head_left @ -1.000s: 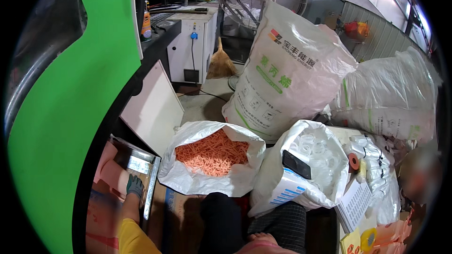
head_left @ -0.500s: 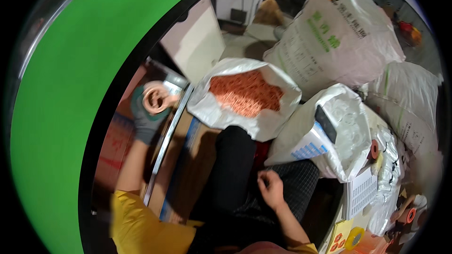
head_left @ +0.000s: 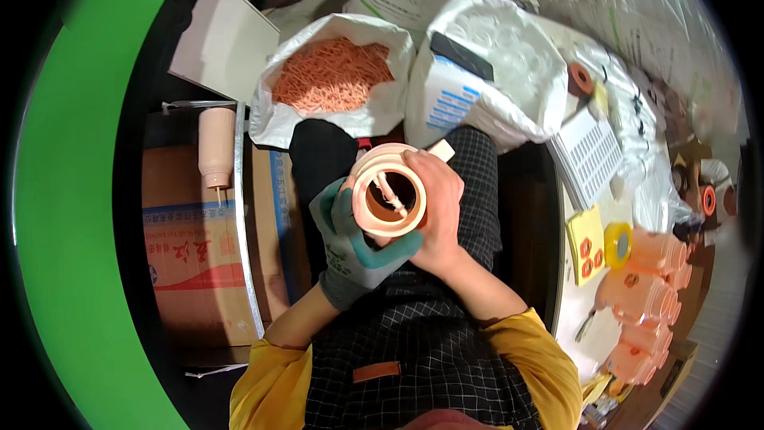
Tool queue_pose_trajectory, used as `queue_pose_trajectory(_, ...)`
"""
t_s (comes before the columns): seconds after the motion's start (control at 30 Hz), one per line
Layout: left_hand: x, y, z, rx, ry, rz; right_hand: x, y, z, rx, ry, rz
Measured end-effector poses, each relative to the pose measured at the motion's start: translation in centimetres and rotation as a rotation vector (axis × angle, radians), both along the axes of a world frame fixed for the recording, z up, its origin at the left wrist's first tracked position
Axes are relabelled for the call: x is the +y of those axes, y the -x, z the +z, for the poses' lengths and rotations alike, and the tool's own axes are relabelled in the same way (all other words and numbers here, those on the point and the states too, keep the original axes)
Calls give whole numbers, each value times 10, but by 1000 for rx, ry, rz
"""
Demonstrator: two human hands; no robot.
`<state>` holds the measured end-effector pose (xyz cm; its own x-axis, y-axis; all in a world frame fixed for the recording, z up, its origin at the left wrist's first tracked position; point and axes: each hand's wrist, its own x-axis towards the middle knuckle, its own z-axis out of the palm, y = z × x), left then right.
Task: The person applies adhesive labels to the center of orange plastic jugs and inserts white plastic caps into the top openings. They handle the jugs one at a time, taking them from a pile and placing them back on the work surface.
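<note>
Both my hands hold a peach-coloured plastic bottle above my lap, its round mouth facing up toward me. A thin peach strip lies across the opening of the bottle. My left hand, in a grey and green glove, wraps round its left and lower side. The bare right hand grips the other side, and a flat peach tab sticks out above its fingers. To the left, another peach bottle lies on a cardboard box, a thin stem extending from its narrow end.
A white sack of peach plastic strips stands ahead, beside a white sack of clear plastic pieces. The cardboard box sits inside a metal-edged opening. Several peach containers, a yellow tape roll and printed sheets rest on the right-hand table.
My left hand has come from the opening on the left to my lap. My right hand has risen off my thigh, and both now grip the bottle. The view has shifted.
</note>
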<state>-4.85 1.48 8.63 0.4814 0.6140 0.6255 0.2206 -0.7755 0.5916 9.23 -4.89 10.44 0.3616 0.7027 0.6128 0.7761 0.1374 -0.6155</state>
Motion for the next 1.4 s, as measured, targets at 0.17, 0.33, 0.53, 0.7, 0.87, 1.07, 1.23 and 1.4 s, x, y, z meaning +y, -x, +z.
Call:
queue_pose_trajectory(0.17,10,17,-10,196,72,-143,-22,-18,-8,86,286,296)
queue_pose_trajectory(0.33,20,8,-14,197,-242,-340,-26,-21,-18,98,297,238)
queue_pose_trajectory(0.53,15,12,-23,338,-156,-426,-28,-18,-31,109,274,223)
queue_pose_trajectory(0.7,24,5,-15,282,-248,-354,-21,-25,-28,230,257,336)
queue_pose_trajectory(0.87,78,-26,-5,29,130,-256,52,-57,-17,24,-93,277)
queue_pose_trajectory(1.07,130,-70,-2,-212,-217,-55,63,-113,17,-214,57,5)
queue_pose_trajectory(1.23,89,-68,-8,-168,-283,-22,21,-254,-29,-443,338,-799)
queue_pose_trajectory(1.4,17,-48,-13,78,98,-172,28,-295,-61,-327,957,-803)
